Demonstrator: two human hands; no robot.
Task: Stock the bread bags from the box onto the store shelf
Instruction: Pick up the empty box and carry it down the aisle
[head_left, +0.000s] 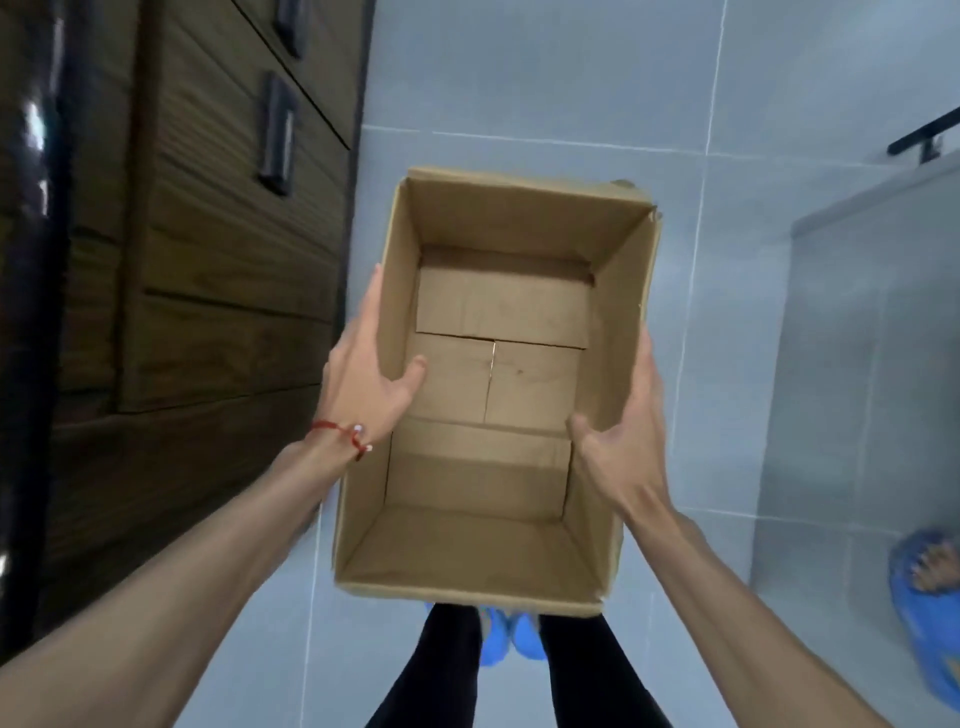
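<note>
Cardboard box hanging between both hands above tiled floor, nothing inside. Left hand and right hand gripping opposite side walls, thumbs hooking inside.

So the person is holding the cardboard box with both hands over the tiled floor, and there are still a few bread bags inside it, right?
Not quite. The head view looks straight into the cardboard box and shows only its bare bottom flaps: no bread bags are inside. The rest holds: the left hand and the right hand grip its sides over the tiled floor.
</note>
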